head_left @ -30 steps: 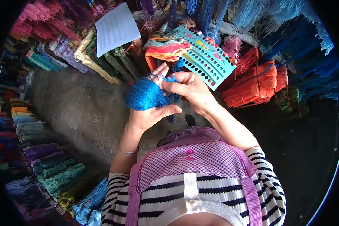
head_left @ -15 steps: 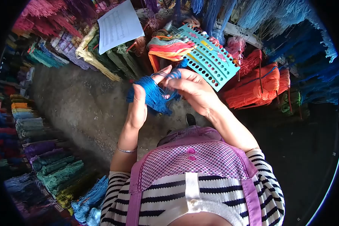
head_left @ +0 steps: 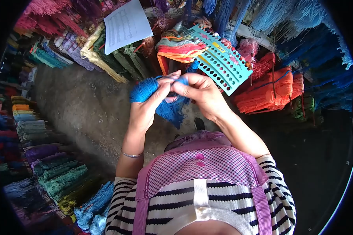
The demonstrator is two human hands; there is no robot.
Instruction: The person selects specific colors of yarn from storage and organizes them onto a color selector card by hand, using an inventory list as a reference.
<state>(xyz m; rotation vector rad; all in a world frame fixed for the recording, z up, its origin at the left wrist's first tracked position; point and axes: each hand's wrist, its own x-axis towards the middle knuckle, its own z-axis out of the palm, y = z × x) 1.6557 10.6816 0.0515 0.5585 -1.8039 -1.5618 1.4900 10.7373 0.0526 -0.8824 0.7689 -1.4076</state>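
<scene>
A bundle of blue thread (head_left: 144, 90) is gripped in my left hand (head_left: 148, 109), its strands draped over the hand and hanging loose below. The thumb of that hand presses on the strands. Close beside it, my right hand (head_left: 204, 94) pinches part of the same blue thread between thumb and fingers. Both hands meet in front of my body, fingertips almost touching. Just beyond them are a teal card with rows of holes (head_left: 227, 66) and a bundle of orange, pink and grey-green threads (head_left: 181, 53).
Thread hanks hang around me: pale yellow (head_left: 94, 51), orange-red (head_left: 268, 92), blue at upper right (head_left: 270, 17) and greens at lower left (head_left: 66, 180). A printed white sheet (head_left: 128, 26) lies over the hanks ahead. Bare concrete floor (head_left: 78, 105) lies below.
My left thumb has come down from upright onto the blue thread. The bundle has shifted slightly left on that hand, and the loose strands hang lower. My right hand stays close by, still pinching.
</scene>
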